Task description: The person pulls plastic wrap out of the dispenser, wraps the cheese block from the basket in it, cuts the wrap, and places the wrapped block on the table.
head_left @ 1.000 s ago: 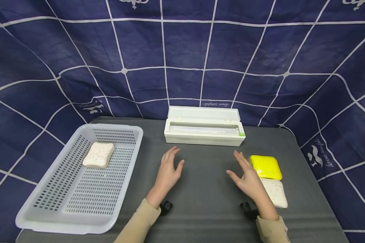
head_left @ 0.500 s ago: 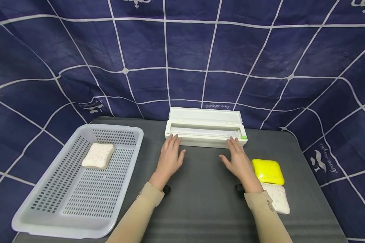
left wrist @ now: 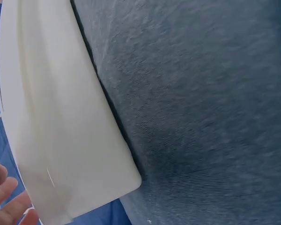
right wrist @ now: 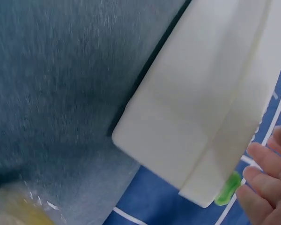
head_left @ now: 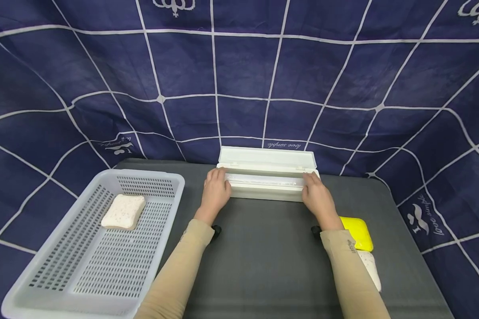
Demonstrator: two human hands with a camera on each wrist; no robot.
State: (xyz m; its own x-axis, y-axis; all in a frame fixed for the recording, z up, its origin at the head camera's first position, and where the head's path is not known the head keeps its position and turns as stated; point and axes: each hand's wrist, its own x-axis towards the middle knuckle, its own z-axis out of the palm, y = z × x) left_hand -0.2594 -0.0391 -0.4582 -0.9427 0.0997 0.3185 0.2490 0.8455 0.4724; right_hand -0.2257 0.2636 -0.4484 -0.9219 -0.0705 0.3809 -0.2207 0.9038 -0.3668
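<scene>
A long white plastic-wrap dispenser box (head_left: 265, 193) lies near the back of the table, its lid (head_left: 267, 157) raised behind it. In the head view a pale roll of film (head_left: 263, 180) shows inside the opening. My left hand (head_left: 215, 191) is over the box's left end, and my right hand (head_left: 318, 197) is over its right end. Both wrist views show loosely bent fingers (left wrist: 10, 204) beside the box's upper edge, pinching nothing visible. A green slider (right wrist: 228, 188) shows near the right fingertips. The hands hide both box ends in the head view.
A grey perforated basket (head_left: 174, 212) on the left holds one speckled white block (head_left: 123, 212). On the right, partly behind the right forearm, lie a yellow block (head_left: 358, 232) and a speckled white block (head_left: 371, 270). A dark blue checked curtain (head_left: 243, 71) surrounds the grey table (head_left: 263, 257).
Both hands have moved forward from the middle of the table to the two ends of the box. My right hand also shifted slightly inward at first. The basket and blocks stay put.
</scene>
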